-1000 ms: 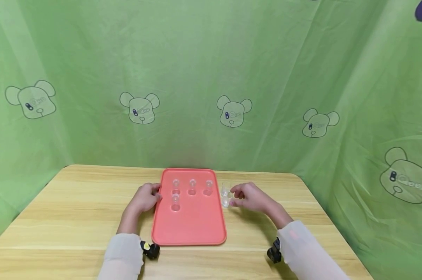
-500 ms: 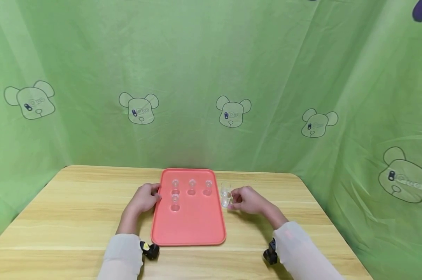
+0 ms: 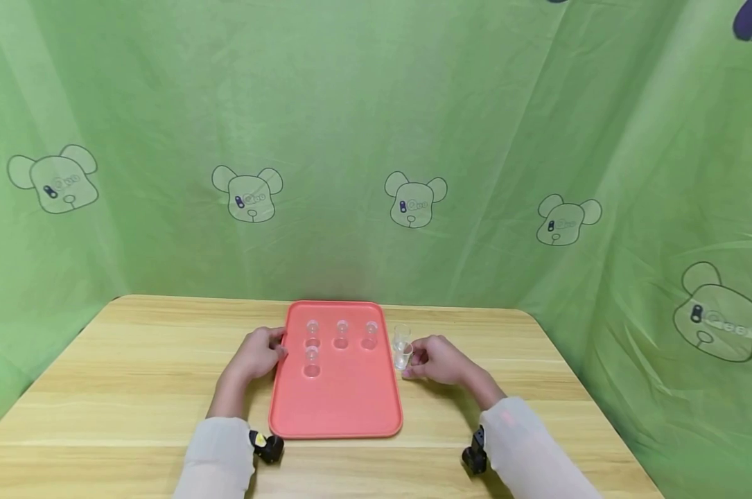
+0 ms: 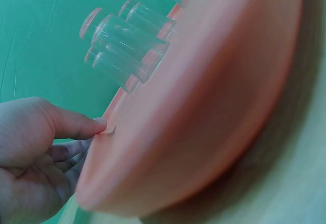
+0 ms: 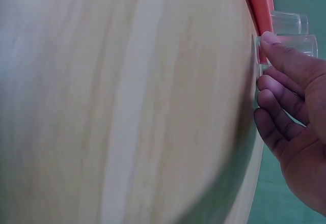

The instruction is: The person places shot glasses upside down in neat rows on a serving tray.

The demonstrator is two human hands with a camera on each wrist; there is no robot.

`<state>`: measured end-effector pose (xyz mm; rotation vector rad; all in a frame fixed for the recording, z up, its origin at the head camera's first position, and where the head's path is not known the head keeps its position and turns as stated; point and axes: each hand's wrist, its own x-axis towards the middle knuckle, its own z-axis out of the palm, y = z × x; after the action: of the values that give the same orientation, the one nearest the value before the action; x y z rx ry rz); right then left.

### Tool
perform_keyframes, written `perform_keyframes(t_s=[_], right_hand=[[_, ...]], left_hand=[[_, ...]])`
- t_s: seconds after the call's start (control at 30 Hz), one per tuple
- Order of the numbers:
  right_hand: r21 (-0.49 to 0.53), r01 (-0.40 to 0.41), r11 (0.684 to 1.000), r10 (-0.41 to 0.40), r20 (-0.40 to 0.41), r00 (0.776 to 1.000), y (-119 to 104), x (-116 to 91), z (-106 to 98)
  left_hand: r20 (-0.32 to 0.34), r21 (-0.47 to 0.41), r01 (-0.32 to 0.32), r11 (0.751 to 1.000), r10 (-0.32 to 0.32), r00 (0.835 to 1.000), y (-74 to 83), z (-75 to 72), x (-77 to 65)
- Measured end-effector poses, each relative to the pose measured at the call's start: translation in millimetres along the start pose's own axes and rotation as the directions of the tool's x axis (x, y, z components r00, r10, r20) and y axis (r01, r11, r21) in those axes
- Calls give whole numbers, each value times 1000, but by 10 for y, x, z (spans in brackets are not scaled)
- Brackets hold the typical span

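Note:
A red tray [image 3: 336, 409] lies on the wooden table. In the left wrist view, my left hand [image 4: 35, 158] grips its left edge, the thumb on the rim. Several small clear glasses stand on the tray, seemingly mouth down: a row of three at the back, and one glass [image 3: 312, 362] in front of the row's left end. Just off the tray's right edge are two more clear glasses, mouth up. My right hand [image 3: 441, 359] pinches the nearer glass [image 3: 403, 356] with thumb and fingers; the farther glass [image 3: 402, 334] stands close behind it.
The table [image 3: 163, 374] reaches out on both sides of the tray. Green curtains [image 3: 338, 104] with bear-head outlines hang behind it and at its sides. A black wrist camera [image 3: 267, 447] sits at the left cuff and another camera [image 3: 475, 454] at the right cuff.
My right hand has moved slightly left and toward me, and its thumb and fingers have closed on the nearer glass. The left hand and the tray look unmoved.

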<state>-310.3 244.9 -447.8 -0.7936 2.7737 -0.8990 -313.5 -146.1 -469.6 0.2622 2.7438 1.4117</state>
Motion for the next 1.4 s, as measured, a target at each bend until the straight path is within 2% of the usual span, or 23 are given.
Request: perform_keyframes(t_s=[0.27,0.63,1.03,1.4], right_hand=[[85,-42,995,43,-4,999,4,32,71],[132,-68,989,71,-18,997,9,64,133],[136,-53,989,58,-39,998,8,48,119],[87,-14,996,19,-56,998,-98,66,59]], left_hand=[[-1,9,-11,1000,11,1000,18,-6,-10],[0,14,-7,1000,7,1000,39,-7,-9],[4,2,-5,1000,5,1000,38,-9,-16],[1,5,-4,1000,4,1000,21,-5,-15]])
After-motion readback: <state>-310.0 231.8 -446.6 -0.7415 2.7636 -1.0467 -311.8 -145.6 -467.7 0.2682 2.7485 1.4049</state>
